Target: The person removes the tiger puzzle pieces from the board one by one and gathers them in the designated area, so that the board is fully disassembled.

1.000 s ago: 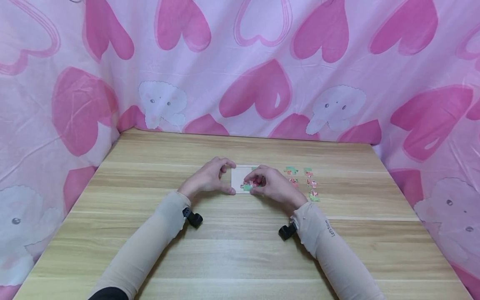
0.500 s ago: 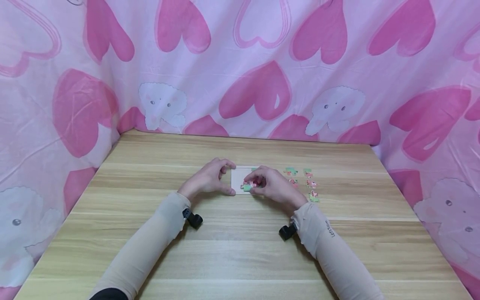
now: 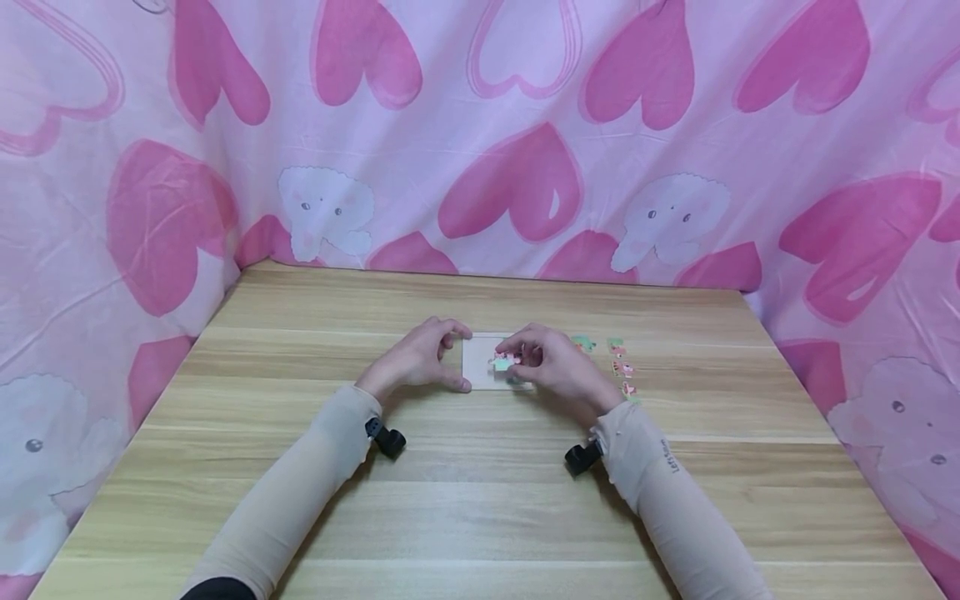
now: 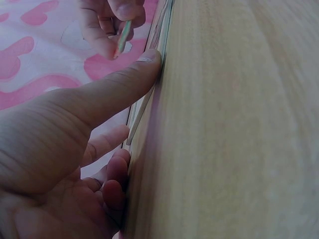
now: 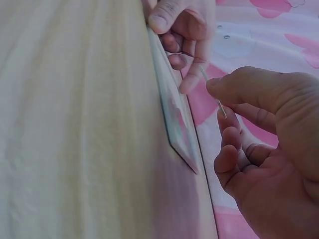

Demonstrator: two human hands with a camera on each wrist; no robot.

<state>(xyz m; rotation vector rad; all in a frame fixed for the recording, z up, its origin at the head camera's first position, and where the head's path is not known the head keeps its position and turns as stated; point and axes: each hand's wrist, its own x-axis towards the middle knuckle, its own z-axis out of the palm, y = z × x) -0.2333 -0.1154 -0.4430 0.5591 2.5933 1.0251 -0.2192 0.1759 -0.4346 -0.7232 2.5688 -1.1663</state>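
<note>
Beneath right hand [image 3: 557, 365], part-hidden board [image 3: 476, 363], puzzle pieces [image 3: 622, 368] beside, pink curtain [image 3: 457, 125] beyond

A pink and green jigsaw piece [image 3: 505, 362] is pinched between the thumb and fingers of the right hand [image 3: 553, 364], raised above the pale rectangular board [image 3: 476, 365]. The board lies flat, its 2 left corners at the left hand's [image 3: 415, 354] thumb and fingertip. Right of the right fingers, 4 loose pieces [image 3: 622, 367] show, 3 forming a column.
</note>
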